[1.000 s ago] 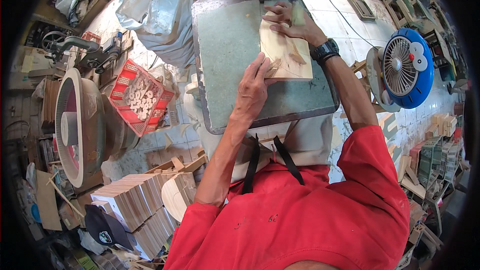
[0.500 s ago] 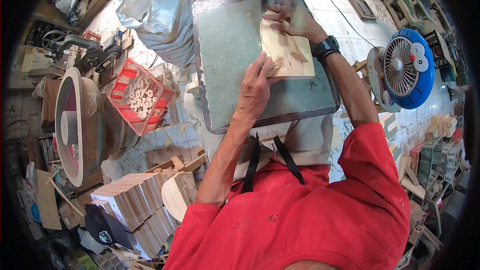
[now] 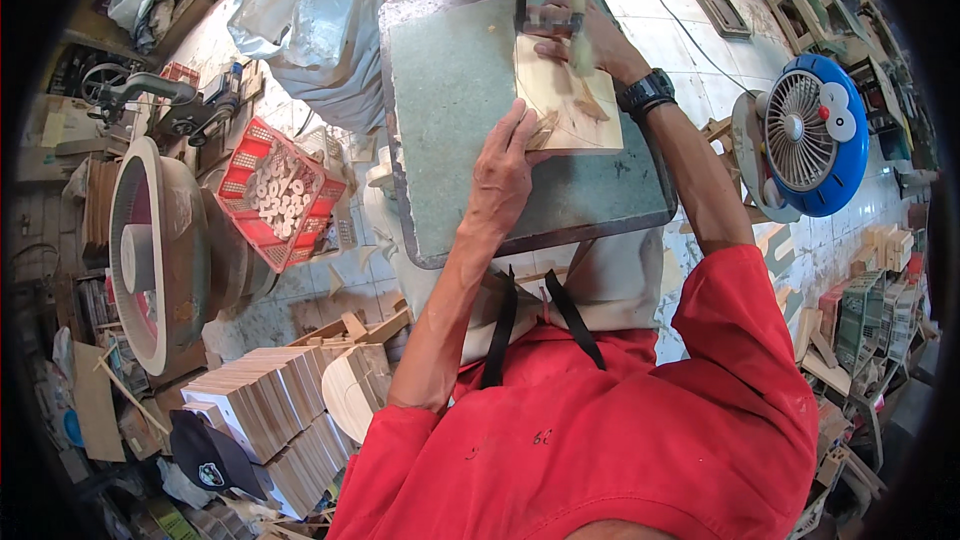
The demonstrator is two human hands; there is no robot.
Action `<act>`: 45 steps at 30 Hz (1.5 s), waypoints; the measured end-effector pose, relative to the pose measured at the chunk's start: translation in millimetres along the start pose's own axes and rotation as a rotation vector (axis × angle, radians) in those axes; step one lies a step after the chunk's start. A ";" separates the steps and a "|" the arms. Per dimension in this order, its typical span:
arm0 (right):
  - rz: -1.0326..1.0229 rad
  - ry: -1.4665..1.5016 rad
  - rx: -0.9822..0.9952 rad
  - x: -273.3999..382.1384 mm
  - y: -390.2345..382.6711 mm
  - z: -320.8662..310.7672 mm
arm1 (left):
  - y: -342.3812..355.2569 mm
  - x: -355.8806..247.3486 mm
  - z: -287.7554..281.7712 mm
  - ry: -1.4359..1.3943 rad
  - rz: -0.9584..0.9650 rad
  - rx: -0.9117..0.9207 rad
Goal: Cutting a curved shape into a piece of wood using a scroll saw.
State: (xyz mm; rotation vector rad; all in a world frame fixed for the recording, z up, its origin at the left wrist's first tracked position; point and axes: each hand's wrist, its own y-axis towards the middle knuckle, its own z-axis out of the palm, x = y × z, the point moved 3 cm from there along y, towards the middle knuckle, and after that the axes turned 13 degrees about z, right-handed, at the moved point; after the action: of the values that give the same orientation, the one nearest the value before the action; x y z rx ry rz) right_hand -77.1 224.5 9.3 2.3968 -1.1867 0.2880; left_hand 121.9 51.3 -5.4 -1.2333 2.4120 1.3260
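Note:
A pale wooden block [image 3: 545, 85] lies on the grey-green machine table [image 3: 445, 120], toward its right side. A curved line and a brown, rough patch show on its top. My left hand [image 3: 500, 175] holds the block's near left corner, fingers pointing away from me. Over the far right part bends my right hand [image 3: 608, 48], its fingers curled onto the wood; a black watch [image 3: 650, 90] is on that wrist. A blurred, see-through green and dark shape [image 3: 578, 30] partly covers the right fingers, and I cannot make out what it is.
A red plastic basket [image 3: 318, 175] of small wooden rings stands left, beside a large wheel-shaped machine part [image 3: 140, 255]. Stacked wooden pieces [image 3: 262, 390] and a dark cap [image 3: 210, 455] lie lower left. A blue fan [image 3: 840, 140] stands right. A pale plastic sack [image 3: 310, 25] sits upper left.
The whole view has shifted slightly, with table, block and both hands a little farther left in it. The blurred green and dark shape looks different. Both hands keep their hold.

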 end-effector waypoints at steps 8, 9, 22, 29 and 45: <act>0.059 -0.159 -0.035 4.2 -6.9 -8.4 | 3.9 0.8 -3.1 -0.017 0.023 0.015; 0.061 -0.160 -0.033 0.7 -6.9 -7.0 | 4.7 1.4 -2.4 -0.040 0.016 0.019; 0.080 -0.103 -0.069 6.9 -8.4 -6.6 | 4.1 9.9 -7.4 -0.077 0.002 0.025; 0.073 -0.200 -0.097 -3.3 -9.1 -0.8 | 7.2 10.1 -9.4 -0.091 0.019 0.038; 0.035 -0.164 -0.202 7.7 -10.0 -12.0 | 6.5 16.2 -6.8 -0.103 -0.001 0.022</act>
State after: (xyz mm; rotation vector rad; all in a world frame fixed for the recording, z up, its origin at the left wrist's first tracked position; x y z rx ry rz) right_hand -64.3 230.2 19.7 2.2588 -1.2659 -0.0191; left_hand 108.3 38.4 -4.4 -1.1308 2.3489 1.3244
